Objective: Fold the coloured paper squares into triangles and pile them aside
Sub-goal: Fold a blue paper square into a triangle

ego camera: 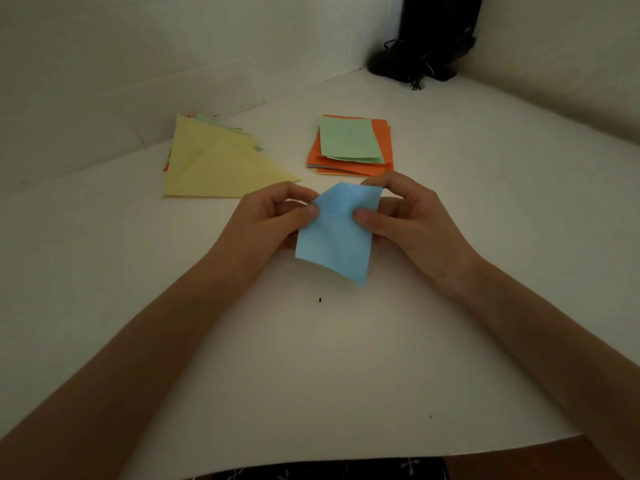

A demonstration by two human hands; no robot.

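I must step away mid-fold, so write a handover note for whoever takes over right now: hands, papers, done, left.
Left hand and right hand: both pinch the light blue paper square near its top; creased, not yet a triangle.
Done: pile of folded paper triangles, yellow on top, far left on the white table.
Left: finish the blue one, then fold the stack of flat paper squares, green over orange, behind the hands.

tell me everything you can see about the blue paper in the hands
The light blue sheet of thin paper is held above the white table, slightly curved, with faint creases near its top. The left hand pinches its left edge and the right hand its right edge, thumbs on the near face. It is not yet a triangle.
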